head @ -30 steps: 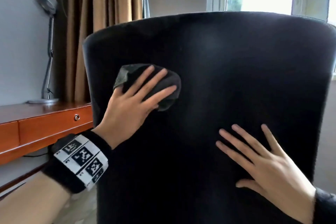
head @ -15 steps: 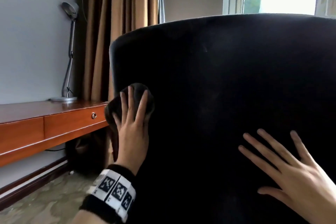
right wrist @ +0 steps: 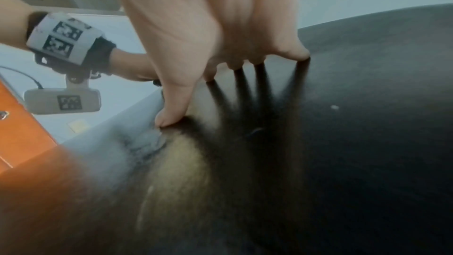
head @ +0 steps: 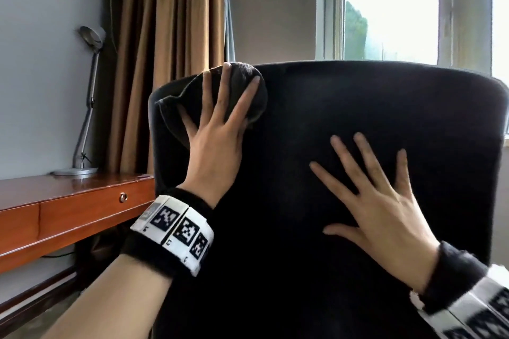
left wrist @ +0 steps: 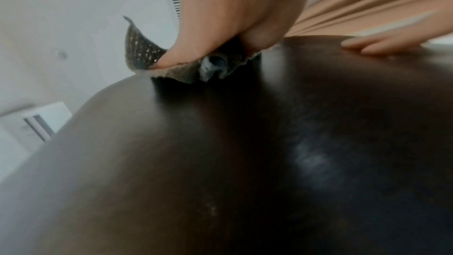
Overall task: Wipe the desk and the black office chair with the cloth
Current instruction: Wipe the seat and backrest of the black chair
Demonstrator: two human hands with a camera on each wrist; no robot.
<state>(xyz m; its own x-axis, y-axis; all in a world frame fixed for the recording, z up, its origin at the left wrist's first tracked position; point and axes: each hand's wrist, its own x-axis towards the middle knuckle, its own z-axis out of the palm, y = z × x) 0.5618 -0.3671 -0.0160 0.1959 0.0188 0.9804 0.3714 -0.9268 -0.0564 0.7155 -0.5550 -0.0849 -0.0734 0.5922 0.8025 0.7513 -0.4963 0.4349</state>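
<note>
The black office chair (head: 344, 118) fills the head view, its backrest turned toward me. A dark grey cloth (head: 242, 77) lies bunched at the backrest's upper left corner. My left hand (head: 217, 129) presses it flat against the chair with spread straight fingers. In the left wrist view the cloth (left wrist: 139, 49) crumples under the left hand (left wrist: 220, 32) on the chair (left wrist: 245, 152). My right hand (head: 382, 195) lies flat on the middle of the backrest with fingers spread, holding nothing. The right wrist view shows the right hand (right wrist: 220, 46) with fingertips on the chair (right wrist: 367, 123). The wooden desk (head: 41, 198) stands at the left.
A silver desk lamp (head: 85, 107) stands on the desk against the grey wall. Tan curtains (head: 170, 36) hang behind the chair's left side. A window (head: 391, 14) is at the back right. The desk has a drawer with a round knob (head: 123, 197).
My left hand has slid the cloth from the backrest's left edge up to its top left corner. The right hand stays flat on the backrest.
</note>
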